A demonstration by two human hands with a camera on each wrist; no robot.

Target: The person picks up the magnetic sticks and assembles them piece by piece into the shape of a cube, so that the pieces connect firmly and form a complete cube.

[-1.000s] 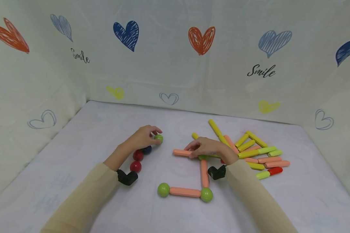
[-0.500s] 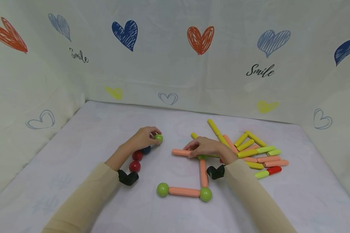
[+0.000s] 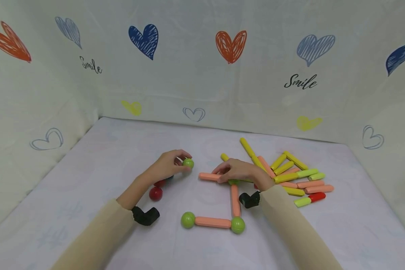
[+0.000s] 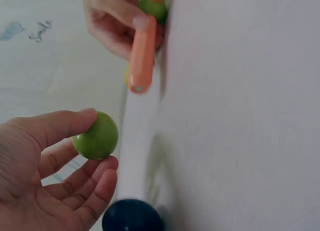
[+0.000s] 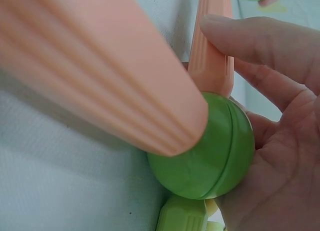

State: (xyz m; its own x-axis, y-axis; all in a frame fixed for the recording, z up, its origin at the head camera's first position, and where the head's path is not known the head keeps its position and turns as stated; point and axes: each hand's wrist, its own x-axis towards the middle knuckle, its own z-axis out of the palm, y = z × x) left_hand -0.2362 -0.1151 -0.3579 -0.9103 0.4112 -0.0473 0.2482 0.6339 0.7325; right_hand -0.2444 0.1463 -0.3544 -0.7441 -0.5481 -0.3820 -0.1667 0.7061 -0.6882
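Note:
In the head view my left hand (image 3: pixel 167 165) pinches a green ball (image 3: pixel 188 163) between thumb and fingers. The left wrist view shows this green ball (image 4: pixel 97 136) held clear of the other pieces. My right hand (image 3: pixel 237 169) grips a salmon magnetic stick (image 3: pixel 208 176), whose free end points left toward the held ball. In the right wrist view, that stick (image 5: pixel 212 66) meets a green ball (image 5: pixel 205 151), which a second salmon stick (image 5: pixel 100 66) also joins. The second stick runs to a green corner ball (image 3: pixel 237 225), then another salmon stick (image 3: pixel 213 222) and an end ball (image 3: pixel 188 220).
Beside my left wrist lie red balls (image 3: pixel 156 194) and a dark blue ball (image 4: pixel 132 216), partly hidden by the hand in the head view. Right of my right hand spreads a pile of yellow, salmon, lime and red sticks (image 3: pixel 287 178). A heart-printed cloth (image 3: pixel 189 82) stands behind.
My left hand has shifted slightly right and nearer with the green ball, now covering more of the blue ball and one red ball. My right hand keeps its grip in place.

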